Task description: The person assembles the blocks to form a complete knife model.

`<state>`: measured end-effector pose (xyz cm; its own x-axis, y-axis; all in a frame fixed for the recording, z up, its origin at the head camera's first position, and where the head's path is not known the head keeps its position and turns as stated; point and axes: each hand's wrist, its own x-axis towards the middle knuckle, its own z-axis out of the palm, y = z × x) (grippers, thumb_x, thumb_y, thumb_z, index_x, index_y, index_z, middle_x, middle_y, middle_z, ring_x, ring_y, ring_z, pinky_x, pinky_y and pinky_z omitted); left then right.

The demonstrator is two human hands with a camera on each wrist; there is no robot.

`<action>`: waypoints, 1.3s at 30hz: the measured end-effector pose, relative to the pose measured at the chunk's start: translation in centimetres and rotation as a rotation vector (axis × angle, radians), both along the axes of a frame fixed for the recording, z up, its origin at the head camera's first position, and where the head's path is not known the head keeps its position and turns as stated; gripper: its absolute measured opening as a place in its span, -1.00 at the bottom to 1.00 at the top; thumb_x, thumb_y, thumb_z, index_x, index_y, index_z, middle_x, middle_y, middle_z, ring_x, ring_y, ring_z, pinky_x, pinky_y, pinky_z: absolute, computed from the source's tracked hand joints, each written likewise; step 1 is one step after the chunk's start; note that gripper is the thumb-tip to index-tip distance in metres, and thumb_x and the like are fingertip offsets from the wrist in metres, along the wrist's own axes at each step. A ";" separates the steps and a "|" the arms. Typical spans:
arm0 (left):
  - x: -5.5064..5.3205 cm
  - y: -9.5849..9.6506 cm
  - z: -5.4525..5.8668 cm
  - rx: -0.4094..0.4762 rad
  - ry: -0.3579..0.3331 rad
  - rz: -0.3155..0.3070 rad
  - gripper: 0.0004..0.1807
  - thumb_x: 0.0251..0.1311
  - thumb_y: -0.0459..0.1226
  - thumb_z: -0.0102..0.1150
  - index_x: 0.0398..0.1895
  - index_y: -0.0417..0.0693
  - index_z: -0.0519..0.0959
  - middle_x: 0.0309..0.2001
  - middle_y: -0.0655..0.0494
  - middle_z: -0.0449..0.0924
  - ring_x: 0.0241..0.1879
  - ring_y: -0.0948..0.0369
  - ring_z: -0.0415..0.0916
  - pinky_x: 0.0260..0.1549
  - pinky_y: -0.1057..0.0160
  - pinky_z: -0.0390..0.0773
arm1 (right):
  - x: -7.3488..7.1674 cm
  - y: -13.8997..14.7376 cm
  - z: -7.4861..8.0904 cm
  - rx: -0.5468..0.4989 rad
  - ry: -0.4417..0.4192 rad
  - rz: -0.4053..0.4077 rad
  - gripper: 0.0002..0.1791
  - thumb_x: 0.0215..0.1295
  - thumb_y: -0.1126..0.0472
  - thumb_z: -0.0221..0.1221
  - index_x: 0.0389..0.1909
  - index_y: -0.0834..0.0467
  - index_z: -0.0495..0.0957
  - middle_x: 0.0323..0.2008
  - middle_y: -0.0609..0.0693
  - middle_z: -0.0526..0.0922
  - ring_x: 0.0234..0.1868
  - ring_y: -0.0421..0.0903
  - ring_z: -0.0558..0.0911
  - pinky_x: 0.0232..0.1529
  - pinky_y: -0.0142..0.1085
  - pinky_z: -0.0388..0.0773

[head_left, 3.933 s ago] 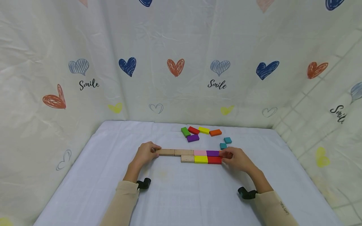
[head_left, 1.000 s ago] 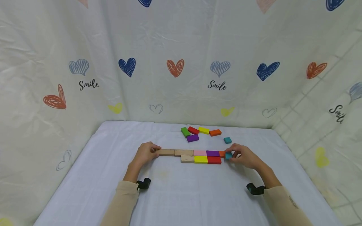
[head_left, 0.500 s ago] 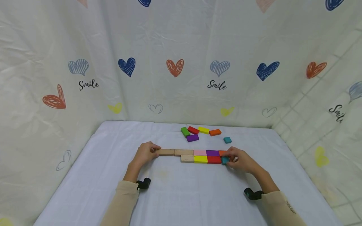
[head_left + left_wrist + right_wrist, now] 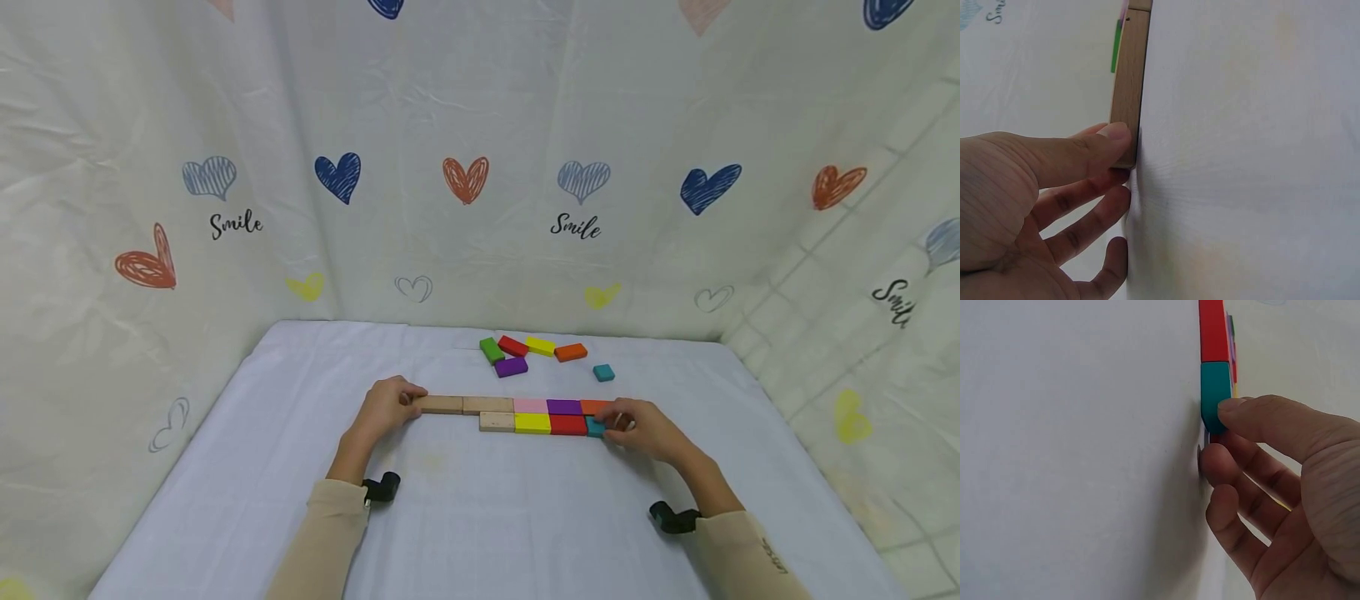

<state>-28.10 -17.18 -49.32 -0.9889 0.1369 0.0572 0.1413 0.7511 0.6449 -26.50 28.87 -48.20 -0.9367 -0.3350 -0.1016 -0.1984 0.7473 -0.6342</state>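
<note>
Starting at the bottom of the frame: two beige cloth sleeves [image 4: 318, 537] reaching in over a white cloth-covered table [image 4: 480, 517]. Now the actual news, just right of centre: got a short teal rectangular block [image 4: 1215, 390] (painted wood, by the look of it) butted against the painted red rectangular block [image 4: 567, 425] in the lower row. A second ago, held up at the right end of the upper row instead, by the painted orange rectangular block [image 4: 594, 407]. Still pinched in the right hand [image 4: 648, 429], thumb on its face, so not let go yet. Probably means the lower row's gained a piece; can't tell behind those fingers whether the right ends line up.

No change centre left: gripping the end of a long plain brown wooden block [image 4: 440, 405] with the left hand [image 4: 388, 407], maybe to steady the upper row.

Further back, upper right of the table, down to one loose teal rectangular block [image 4: 603, 372] from two. Left of that, same loose painted rectangular blocks in green [image 4: 492, 350], purple [image 4: 512, 367], red [image 4: 513, 345], yellow [image 4: 541, 346] and orange [image 4: 572, 352], not touched.
</note>
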 end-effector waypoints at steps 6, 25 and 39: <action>-0.1 0.0 0.0 -0.006 0.002 0.001 -0.67 0.09 -0.38 0.50 -0.03 -0.01 0.79 -0.21 0.11 0.67 -0.27 0.21 0.52 -0.29 0.25 0.50 | -0.2 -0.1 -0.3 -0.001 0.007 -0.008 -0.72 0.28 0.23 0.37 0.01 0.10 0.68 -0.19 0.01 0.63 -0.16 -0.06 0.53 -0.33 -0.36 0.60; -0.1 0.0 -0.2 -0.003 -0.009 0.010 -0.66 0.08 -0.37 0.50 -0.02 -0.01 0.79 -0.22 0.12 0.66 -0.28 0.21 0.50 -0.33 0.26 0.48 | -1.6 -0.7 1.4 -0.048 0.119 -0.025 -0.75 0.36 0.21 0.32 0.02 0.15 0.67 -0.18 0.02 0.69 -0.17 -0.05 0.57 -0.30 -0.35 0.61; -0.3 0.0 -0.3 -0.003 0.000 0.000 -0.66 0.08 -0.37 0.50 -0.02 0.00 0.79 -0.21 0.11 0.66 -0.29 0.21 0.50 -0.32 0.25 0.49 | -7.2 -7.7 2.1 -0.109 0.055 0.076 -0.55 0.36 0.20 0.32 0.24 0.17 0.58 0.22 0.19 0.61 -0.05 0.02 0.63 -0.07 -0.21 0.66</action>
<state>-28.38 -17.18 -49.65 -0.9889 0.1373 0.0567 0.1414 0.7531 0.6425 -33.73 21.13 -46.07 -0.9112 -0.4118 -0.0099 -0.2889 0.6562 -0.6971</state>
